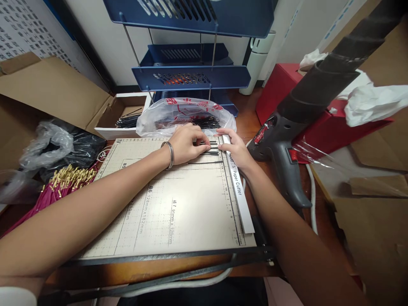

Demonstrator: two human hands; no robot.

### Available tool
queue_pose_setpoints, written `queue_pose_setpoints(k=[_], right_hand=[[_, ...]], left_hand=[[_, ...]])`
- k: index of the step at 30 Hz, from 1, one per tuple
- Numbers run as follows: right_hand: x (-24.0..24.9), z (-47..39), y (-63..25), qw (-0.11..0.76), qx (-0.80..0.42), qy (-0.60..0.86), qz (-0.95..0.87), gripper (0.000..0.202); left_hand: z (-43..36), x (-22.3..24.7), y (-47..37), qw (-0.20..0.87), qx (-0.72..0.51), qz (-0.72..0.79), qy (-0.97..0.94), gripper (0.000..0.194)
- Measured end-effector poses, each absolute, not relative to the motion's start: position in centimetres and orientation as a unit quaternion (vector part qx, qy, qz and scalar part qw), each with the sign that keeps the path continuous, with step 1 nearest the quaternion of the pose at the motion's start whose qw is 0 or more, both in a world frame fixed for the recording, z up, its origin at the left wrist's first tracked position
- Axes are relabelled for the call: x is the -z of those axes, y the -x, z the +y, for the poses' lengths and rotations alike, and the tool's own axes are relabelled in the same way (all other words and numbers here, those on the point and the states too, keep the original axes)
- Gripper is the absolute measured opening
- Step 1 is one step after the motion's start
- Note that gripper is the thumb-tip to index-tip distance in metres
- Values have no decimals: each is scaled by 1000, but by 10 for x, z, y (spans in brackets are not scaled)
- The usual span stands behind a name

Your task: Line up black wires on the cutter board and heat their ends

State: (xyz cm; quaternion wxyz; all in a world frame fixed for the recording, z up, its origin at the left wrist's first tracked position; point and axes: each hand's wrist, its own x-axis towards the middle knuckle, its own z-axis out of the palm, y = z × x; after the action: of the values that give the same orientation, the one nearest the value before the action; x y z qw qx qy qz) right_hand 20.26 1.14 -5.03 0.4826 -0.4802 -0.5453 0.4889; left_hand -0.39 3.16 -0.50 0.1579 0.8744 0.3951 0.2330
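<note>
A cream paper cutter (191, 204) with a printed grid lies before me, its white rail (240, 195) along the right side. Several thin black cords (204, 162) lie crosswise near its far right corner, with their ends towards the rail. My left hand (186, 144), a metal bangle at its wrist, is closed, thumb and forefinger pinching a black cord. Across the far end of the rail rests my right hand (237, 148), its thumb tip touching the cord ends and its forefinger stretched out apart from the thumb.
Behind the cutter are a clear plastic bag (185, 112) of black cords and an open box (124, 102). A blue rack (191, 76) rises further back. Gold-tipped magenta cords (68, 178) lie left. A heat gun (287, 140) and red box (277, 89) stand right.
</note>
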Motion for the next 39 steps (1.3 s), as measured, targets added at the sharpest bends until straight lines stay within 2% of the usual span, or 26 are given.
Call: queue_pose_setpoints(k=[14, 22, 39], right_hand=[[52, 12, -201, 490, -457, 489, -559, 49], [50, 11, -202, 488, -474, 482, -553, 52], [51, 11, -202, 492, -476, 476, -552, 46]], left_hand=[[31, 5, 3, 148, -227, 402, -875, 15], [32, 4, 3, 141, -221, 403, -877, 16], [35, 5, 6, 171, -212, 389, -880, 18]])
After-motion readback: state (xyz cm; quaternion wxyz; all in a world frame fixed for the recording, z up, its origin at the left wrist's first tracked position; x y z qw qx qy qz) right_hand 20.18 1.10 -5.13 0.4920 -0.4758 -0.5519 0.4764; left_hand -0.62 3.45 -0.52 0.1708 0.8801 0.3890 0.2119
